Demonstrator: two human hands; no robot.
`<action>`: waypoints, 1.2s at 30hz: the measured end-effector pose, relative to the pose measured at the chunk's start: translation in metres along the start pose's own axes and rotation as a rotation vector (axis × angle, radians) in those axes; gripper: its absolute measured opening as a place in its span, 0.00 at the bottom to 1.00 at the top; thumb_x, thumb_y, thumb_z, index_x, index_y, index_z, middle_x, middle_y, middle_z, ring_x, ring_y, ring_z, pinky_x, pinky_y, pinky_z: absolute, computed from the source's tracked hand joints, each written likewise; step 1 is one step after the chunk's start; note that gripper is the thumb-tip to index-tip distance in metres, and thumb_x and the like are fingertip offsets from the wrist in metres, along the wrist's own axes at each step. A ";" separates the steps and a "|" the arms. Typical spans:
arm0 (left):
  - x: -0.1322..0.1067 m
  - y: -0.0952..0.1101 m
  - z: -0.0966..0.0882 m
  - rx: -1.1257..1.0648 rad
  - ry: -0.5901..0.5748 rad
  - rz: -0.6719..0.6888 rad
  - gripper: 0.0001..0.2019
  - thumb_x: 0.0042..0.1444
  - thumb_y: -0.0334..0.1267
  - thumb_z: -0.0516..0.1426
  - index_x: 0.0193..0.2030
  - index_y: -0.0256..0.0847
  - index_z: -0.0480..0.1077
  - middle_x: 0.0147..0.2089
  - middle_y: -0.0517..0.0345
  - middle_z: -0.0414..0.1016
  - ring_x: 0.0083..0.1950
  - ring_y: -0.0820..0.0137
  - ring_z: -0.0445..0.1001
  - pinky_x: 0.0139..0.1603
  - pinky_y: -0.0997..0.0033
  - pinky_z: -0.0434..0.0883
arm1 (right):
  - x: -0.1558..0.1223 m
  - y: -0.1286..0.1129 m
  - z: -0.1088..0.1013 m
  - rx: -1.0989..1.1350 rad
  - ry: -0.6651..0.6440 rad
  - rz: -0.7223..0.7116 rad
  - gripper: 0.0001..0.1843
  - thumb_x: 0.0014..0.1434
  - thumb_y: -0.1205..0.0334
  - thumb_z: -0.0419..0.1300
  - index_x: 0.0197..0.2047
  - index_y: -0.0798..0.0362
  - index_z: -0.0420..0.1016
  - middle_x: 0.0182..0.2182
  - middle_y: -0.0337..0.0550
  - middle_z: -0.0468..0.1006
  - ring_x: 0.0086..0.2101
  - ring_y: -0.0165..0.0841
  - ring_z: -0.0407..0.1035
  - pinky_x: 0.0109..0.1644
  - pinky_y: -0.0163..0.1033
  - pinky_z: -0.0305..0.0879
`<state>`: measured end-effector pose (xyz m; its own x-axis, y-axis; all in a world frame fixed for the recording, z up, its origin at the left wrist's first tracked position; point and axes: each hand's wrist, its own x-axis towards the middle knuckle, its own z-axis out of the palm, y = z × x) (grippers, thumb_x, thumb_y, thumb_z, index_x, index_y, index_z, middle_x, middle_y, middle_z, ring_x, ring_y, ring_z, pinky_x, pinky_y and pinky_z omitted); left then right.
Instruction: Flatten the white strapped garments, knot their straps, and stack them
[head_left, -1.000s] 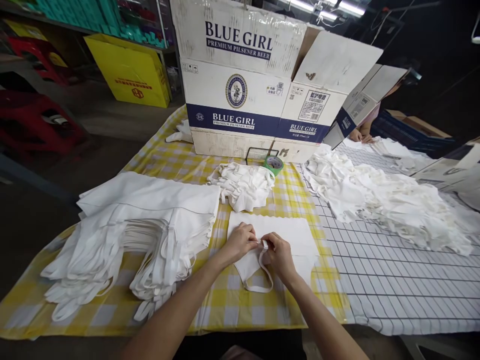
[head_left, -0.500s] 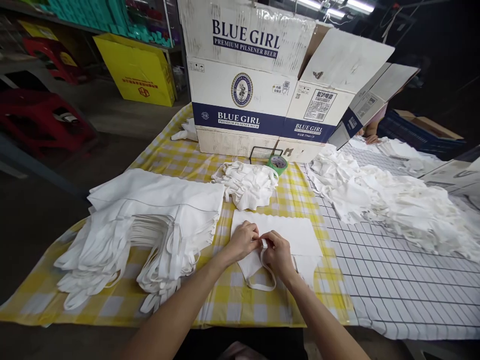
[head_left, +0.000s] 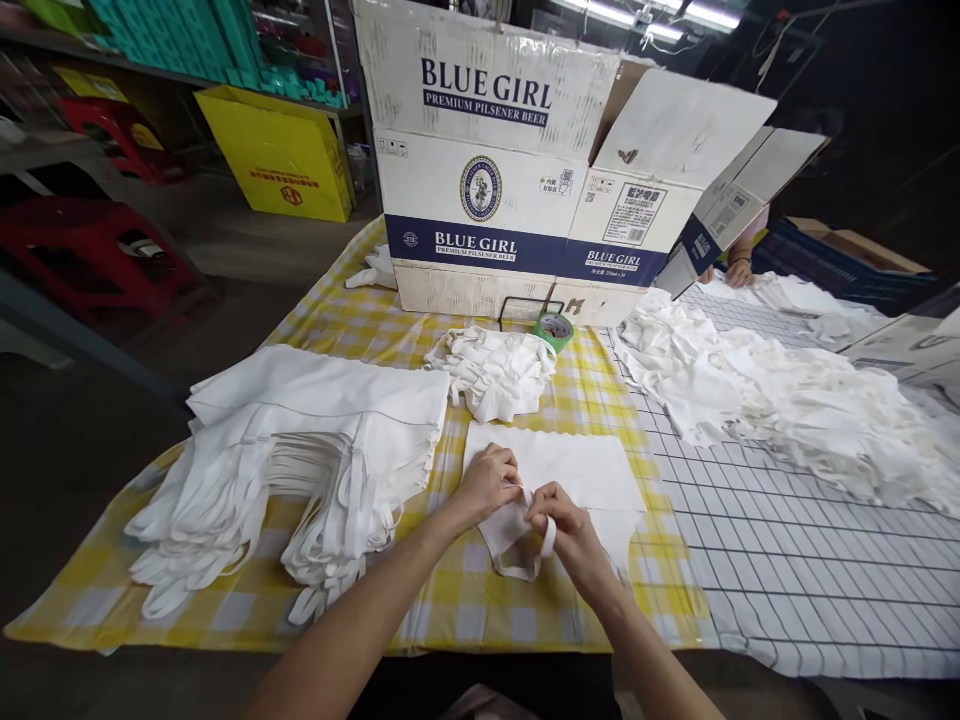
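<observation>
A white camisole (head_left: 589,470) with a scalloped edge lies flat on the yellow checked cloth before me. My left hand (head_left: 489,483) is closed in a pinch at the garment's strap end, over its left part. Between the fingertips of my right hand (head_left: 566,530) is the thin white strap (head_left: 550,540), which curves in a loop below both hands. To the left rests a thick stack of white camisoles (head_left: 322,390), straps hanging toward me. A smaller heap of white pieces (head_left: 495,375) sits just beyond the camisole.
A large beer carton (head_left: 480,180) stands at the back, with a green tape roll (head_left: 556,330) and a black wire frame in front. White garments (head_left: 787,400) are piled on the grid-patterned cloth (head_left: 787,580) at right. Another person's hand (head_left: 740,272) shows behind the carton.
My right hand has shifted slightly down and right, drawing the strap away from my left hand. My left hand has stayed nearly in place. The other person's hands show more.
</observation>
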<state>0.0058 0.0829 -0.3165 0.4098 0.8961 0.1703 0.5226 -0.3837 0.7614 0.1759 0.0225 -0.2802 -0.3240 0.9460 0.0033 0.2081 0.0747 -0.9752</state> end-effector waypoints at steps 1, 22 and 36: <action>0.000 0.000 -0.001 0.000 -0.015 0.009 0.04 0.45 0.30 0.58 0.27 0.41 0.74 0.34 0.59 0.69 0.43 0.67 0.63 0.46 0.66 0.61 | -0.008 -0.004 -0.002 -0.067 -0.051 -0.018 0.08 0.57 0.61 0.56 0.29 0.51 0.73 0.32 0.41 0.64 0.34 0.31 0.62 0.36 0.35 0.59; -0.001 -0.001 -0.019 0.678 0.332 -0.505 0.18 0.51 0.40 0.57 0.46 0.33 0.63 0.45 0.46 0.66 0.48 0.59 0.67 0.47 0.63 0.65 | -0.002 0.027 -0.141 -0.591 0.484 0.460 0.12 0.52 0.54 0.54 0.35 0.52 0.71 0.34 0.47 0.74 0.34 0.38 0.67 0.36 0.40 0.60; 0.037 0.067 0.009 0.032 0.121 -0.066 0.22 0.52 0.37 0.55 0.54 0.42 0.59 0.52 0.53 0.65 0.54 0.65 0.64 0.55 0.64 0.62 | 0.004 -0.002 -0.138 0.259 0.147 0.282 0.16 0.52 0.48 0.58 0.29 0.53 0.64 0.27 0.37 0.67 0.29 0.30 0.62 0.34 0.36 0.59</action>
<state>0.0625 0.0882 -0.2648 0.2818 0.9391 0.1965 0.5699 -0.3286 0.7532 0.3013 0.0693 -0.2482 -0.1483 0.9545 -0.2587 0.0248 -0.2579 -0.9658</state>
